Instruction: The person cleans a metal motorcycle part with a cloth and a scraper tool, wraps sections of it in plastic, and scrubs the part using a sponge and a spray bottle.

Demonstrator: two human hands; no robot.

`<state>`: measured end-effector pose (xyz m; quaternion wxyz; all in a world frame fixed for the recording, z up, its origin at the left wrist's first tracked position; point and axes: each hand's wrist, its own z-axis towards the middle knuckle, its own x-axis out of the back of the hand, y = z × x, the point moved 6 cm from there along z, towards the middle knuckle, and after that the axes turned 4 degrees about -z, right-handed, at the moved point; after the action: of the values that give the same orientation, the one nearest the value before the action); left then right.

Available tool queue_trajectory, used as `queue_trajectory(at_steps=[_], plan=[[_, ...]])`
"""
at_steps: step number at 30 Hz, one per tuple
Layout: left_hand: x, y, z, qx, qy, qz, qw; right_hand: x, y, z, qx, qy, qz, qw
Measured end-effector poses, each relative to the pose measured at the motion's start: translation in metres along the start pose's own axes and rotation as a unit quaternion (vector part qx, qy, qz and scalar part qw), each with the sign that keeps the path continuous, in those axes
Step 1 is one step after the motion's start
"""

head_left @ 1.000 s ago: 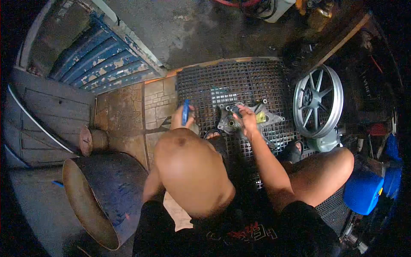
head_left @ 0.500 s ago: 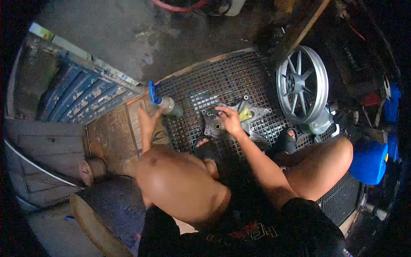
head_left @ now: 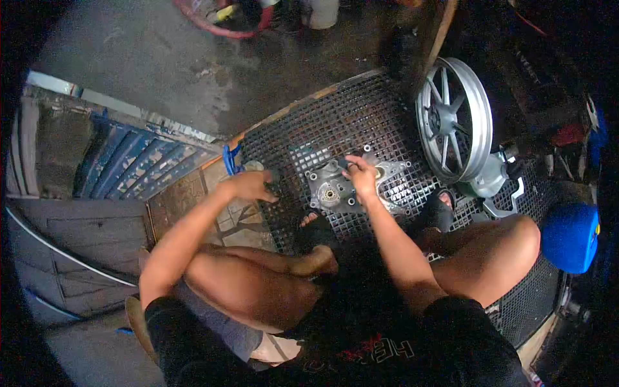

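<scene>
A grey metal engine casing (head_left: 332,190) with holes and a round bearing seat lies on the black grid mat, in front of my feet. My right hand (head_left: 362,177) is over its middle, fingers curled and pinched together. Something small and dark shows at the fingertips; I cannot make out what. My left hand (head_left: 251,186) is beside the mat's left edge with thumb and fingers apart, gripping nothing that I can see. Close behind it is a spray bottle with a blue trigger head (head_left: 231,159), its clear body partly hidden by the hand.
A silver spoked wheel rim (head_left: 480,122) stands at the right, by a grey metal part (head_left: 485,182). A blue jerrycan (head_left: 569,238) is near my right knee. Peeling blue slatted panel (head_left: 122,158) borders the left. A red hose (head_left: 235,33) lies at the far floor.
My left hand has moved right and come in front of the spray bottle. My right hand stays over the casing, and the yellow-green piece beside it no longer shows. The view has shifted slightly.
</scene>
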<state>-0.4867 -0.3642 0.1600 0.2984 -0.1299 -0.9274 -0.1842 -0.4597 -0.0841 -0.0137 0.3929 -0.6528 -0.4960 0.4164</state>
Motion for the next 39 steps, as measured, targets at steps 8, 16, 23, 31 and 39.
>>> queue_trajectory(at_steps=[8,16,23,31,39], plan=[[-0.156,-0.015,0.189,0.070,0.332,-0.289,0.895,0.004,-0.033,-0.021,-0.024,0.055,0.077,0.995],[-0.157,-0.004,0.178,0.031,0.421,-0.383,0.821,0.025,-0.033,-0.020,-0.031,0.059,0.087,0.994],[-0.038,0.047,0.073,-0.014,0.533,-0.219,0.817,0.002,-0.075,-0.042,-0.039,0.041,0.096,0.994],[0.019,0.162,-0.034,-0.014,0.559,-0.180,0.809,-0.020,-0.144,-0.074,-0.001,-0.064,0.091,0.994],[0.012,0.172,-0.035,-0.051,0.487,-0.099,0.866,0.016,-0.173,-0.103,0.140,-0.080,-0.218,0.963]])
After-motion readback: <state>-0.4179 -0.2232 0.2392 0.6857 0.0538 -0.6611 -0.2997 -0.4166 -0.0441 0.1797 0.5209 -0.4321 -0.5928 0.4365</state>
